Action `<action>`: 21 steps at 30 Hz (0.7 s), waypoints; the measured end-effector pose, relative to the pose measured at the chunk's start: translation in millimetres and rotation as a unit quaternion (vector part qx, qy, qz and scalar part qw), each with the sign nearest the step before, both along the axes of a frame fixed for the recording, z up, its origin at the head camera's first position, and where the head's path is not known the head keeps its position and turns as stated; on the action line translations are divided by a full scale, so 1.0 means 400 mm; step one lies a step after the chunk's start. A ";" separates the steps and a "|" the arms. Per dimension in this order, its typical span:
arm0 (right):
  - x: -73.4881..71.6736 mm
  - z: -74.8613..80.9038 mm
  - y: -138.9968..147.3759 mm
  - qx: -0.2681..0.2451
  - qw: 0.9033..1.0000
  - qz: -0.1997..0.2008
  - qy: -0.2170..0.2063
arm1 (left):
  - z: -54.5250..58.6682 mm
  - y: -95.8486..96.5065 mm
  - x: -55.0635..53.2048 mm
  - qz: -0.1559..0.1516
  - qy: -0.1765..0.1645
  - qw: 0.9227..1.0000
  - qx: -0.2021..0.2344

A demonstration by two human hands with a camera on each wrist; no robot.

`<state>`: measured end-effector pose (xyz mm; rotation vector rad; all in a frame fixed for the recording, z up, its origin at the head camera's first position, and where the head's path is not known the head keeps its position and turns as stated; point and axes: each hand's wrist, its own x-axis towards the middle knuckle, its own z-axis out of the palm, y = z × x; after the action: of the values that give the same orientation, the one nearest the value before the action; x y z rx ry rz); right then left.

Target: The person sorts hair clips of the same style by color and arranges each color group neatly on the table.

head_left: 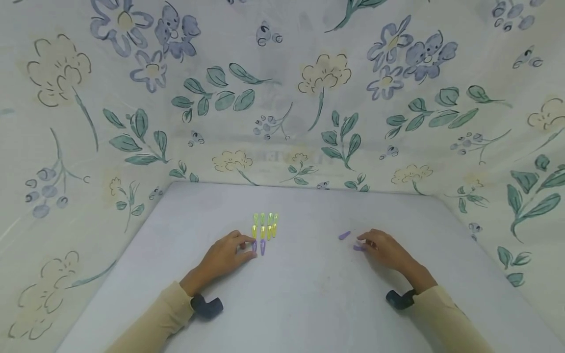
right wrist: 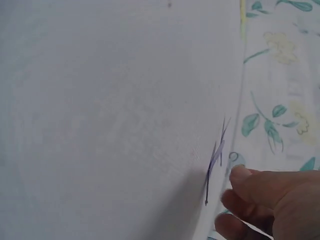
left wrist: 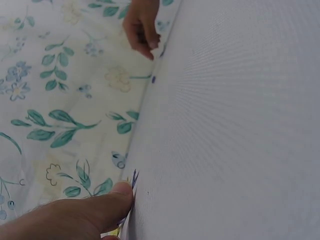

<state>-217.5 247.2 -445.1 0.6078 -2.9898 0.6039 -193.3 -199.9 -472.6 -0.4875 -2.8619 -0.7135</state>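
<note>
In the head view, my left hand (head_left: 226,252) has its index finger and thumb at the two ends of a purple snap hair clip (head_left: 254,246). Beside it lies a second purple hair clip (head_left: 263,247), below rows of yellow hair clips (head_left: 263,232) and green hair clips (head_left: 262,218). On the right, my right hand (head_left: 386,249) hovers with loosely bent fingers over a purple clip (head_left: 358,248), partly hidden by the fingers. Another purple clip (head_left: 345,235) lies just left of the fingertips. The right wrist view shows purple clips (right wrist: 214,160) apart from the thumb (right wrist: 242,175).
Both hands are over a white tabletop (head_left: 304,294). A floral-patterned sheet (head_left: 282,98) rises behind the table and along both sides. Dark wrist straps (head_left: 207,307) sit at the sleeve cuffs.
</note>
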 end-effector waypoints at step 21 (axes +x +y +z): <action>0.035 0.005 0.026 -0.053 0.997 -0.029 -0.058 | -0.004 -0.003 -0.007 -0.002 -0.006 1.000 0.004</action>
<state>-203.6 257.5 -443.3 0.4950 -3.0448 0.8139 -196.2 -200.9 -474.1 -0.4906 -2.8684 -0.7294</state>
